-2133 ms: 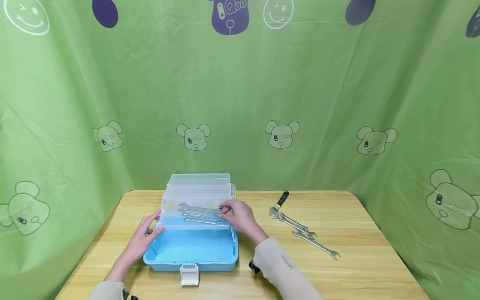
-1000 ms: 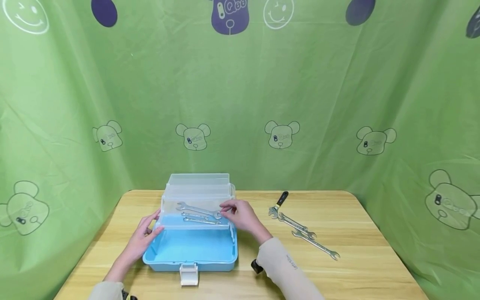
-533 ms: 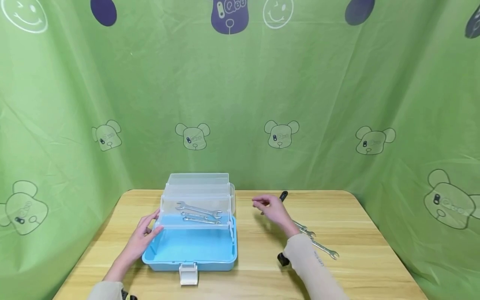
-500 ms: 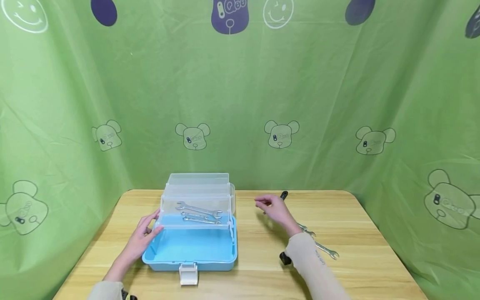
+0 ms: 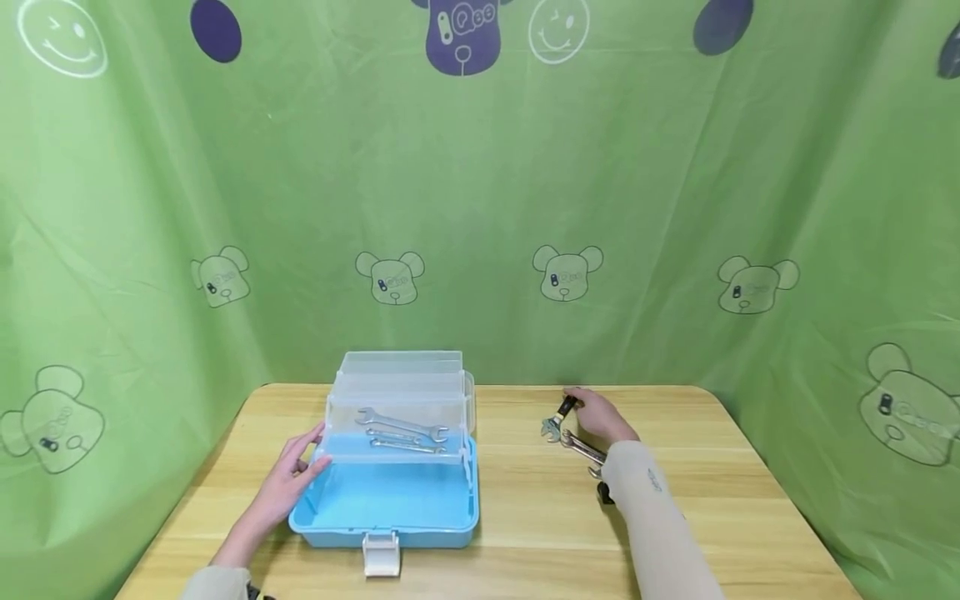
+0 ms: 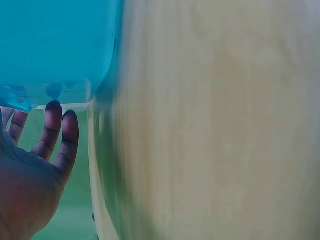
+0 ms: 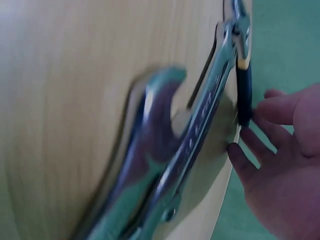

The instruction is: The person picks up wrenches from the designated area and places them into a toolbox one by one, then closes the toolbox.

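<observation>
An opened blue toolbox [image 5: 386, 540] stands on the table, its clear fold-out trays [image 5: 397, 385] raised behind it. My left hand [image 5: 287, 477] holds the left end of the lowest tray, thumb at its front corner and fingers further back. In that tray lie one larger open-end wrench [image 5: 401, 422] and two smaller wrenches [image 5: 407, 446]. My right hand [image 5: 598, 415] pinches the black handle end of an adjustable wrench [image 5: 551, 429] lying on the table. Close beside it, more silver wrenches [image 7: 200, 122] lie partly under my right forearm in the head view.
A white latch [image 5: 382, 556] hangs open at the toolbox front. The wooden table [image 5: 525, 533] reaches back to a green printed curtain [image 5: 480, 192], which also encloses both sides.
My right hand has let go of the larger wrench, now lying in the tray, and moved right to the adjustable wrench's handle. My left hand stays on the tray.
</observation>
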`<state>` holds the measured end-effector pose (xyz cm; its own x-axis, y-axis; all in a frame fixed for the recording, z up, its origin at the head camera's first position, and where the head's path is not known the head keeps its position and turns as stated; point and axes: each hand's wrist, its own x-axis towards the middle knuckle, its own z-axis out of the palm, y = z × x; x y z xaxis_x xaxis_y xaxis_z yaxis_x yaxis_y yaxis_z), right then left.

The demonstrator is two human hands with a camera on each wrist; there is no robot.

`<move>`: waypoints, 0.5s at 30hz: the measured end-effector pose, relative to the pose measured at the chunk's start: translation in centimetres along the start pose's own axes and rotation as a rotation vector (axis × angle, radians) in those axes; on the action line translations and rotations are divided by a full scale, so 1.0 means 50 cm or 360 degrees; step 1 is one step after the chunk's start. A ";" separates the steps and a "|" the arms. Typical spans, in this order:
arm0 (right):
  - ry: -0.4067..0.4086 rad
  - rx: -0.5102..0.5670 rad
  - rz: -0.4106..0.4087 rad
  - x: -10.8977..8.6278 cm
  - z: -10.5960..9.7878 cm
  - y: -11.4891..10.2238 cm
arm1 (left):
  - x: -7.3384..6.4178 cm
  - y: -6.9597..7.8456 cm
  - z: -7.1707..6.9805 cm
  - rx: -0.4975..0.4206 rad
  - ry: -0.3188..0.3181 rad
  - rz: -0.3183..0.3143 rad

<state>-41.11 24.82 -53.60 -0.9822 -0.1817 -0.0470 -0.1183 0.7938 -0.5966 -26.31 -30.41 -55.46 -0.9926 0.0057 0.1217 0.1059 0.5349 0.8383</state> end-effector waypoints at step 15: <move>0.0067 -0.0197 -0.0139 -0.012 -0.010 0.028 | 0.001 -0.002 0.002 0.0020 -0.0002 0.0001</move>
<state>-40.78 26.33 -54.01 -0.9724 -0.2305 0.0360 -0.2179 0.8422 -0.4932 -26.38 -30.36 -55.60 -0.9926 0.0069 0.1215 0.1056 0.5455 0.8314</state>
